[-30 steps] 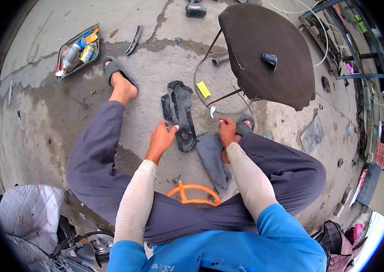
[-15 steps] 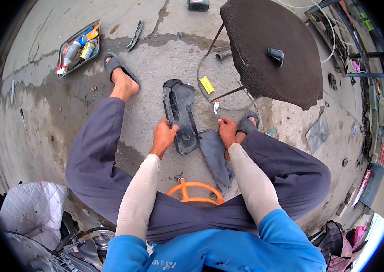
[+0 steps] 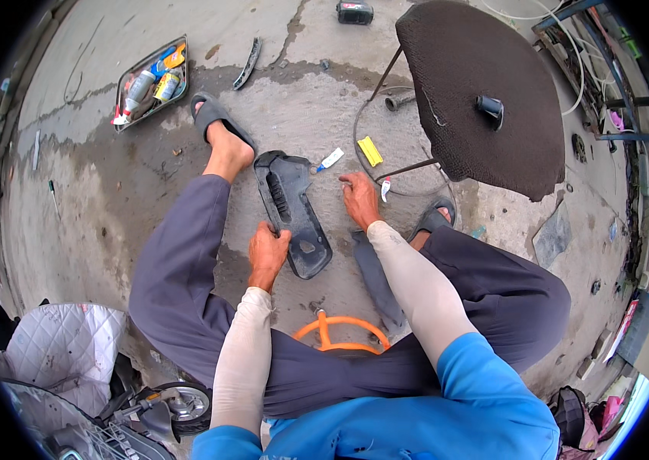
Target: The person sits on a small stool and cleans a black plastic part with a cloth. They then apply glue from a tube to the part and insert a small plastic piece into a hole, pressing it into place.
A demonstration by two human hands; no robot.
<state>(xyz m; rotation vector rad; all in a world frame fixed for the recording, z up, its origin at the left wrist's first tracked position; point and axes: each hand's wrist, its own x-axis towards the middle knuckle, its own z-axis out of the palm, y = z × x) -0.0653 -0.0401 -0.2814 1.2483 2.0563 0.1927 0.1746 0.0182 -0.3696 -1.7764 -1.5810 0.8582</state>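
My left hand (image 3: 268, 257) is closed on the left edge of a black moulded plastic panel (image 3: 306, 222), which has a ribbed slot near its top. A small white tube with a blue end (image 3: 330, 159) shows by the panel's upper right edge. My right hand (image 3: 359, 198) is a little below and right of that tube, its fingers loosely reaching out with nothing seen in them. Further right, a small red and white tube (image 3: 386, 188) is on the concrete. Below my right hand, a dark grey cloth (image 3: 376, 280) lies beside my right forearm.
A brown-covered seat (image 3: 485, 92) on thin metal legs bears a dark cylindrical part (image 3: 489, 107). A yellow piece (image 3: 370, 151) lies near a leg. A tray (image 3: 152, 83) of bottles stands upper left. Between my legs is an orange metal frame (image 3: 324, 330).
My right hand has moved up and left, away from the cloth. The white tube with the blue end now shows by the panel. The panel has tilted slightly, still in my left hand.
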